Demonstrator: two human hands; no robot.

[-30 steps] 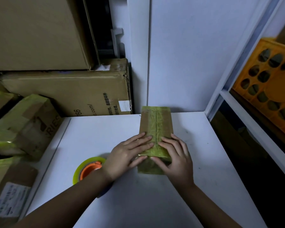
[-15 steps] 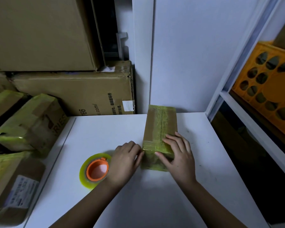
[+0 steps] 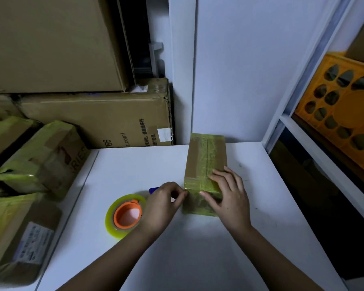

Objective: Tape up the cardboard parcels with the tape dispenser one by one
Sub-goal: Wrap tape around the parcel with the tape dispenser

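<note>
A narrow cardboard parcel (image 3: 205, 158) wrapped in yellowish tape lies on the white table (image 3: 198, 248), its long side pointing away from me. My right hand (image 3: 227, 194) rests flat on the parcel's near end, fingers spread over the top and the front edge. My left hand (image 3: 163, 203) sits at the parcel's near left corner with fingers curled, fingertips touching the corner. A roll of yellow tape on an orange dispenser core (image 3: 125, 216) lies flat on the table just left of my left hand. A small blue part (image 3: 153, 189) shows behind that hand.
Taped parcels (image 3: 40, 156) are piled off the table's left edge, one with a white label (image 3: 33, 242). Large cardboard boxes (image 3: 97, 120) stack behind them. A white wall panel (image 3: 240, 70) rises behind the table. An orange crate (image 3: 340, 110) sits on the shelf at right.
My left hand has slid off the parcel's top to its near left corner and curled. The right hand stays on the near end. The view has shifted slightly.
</note>
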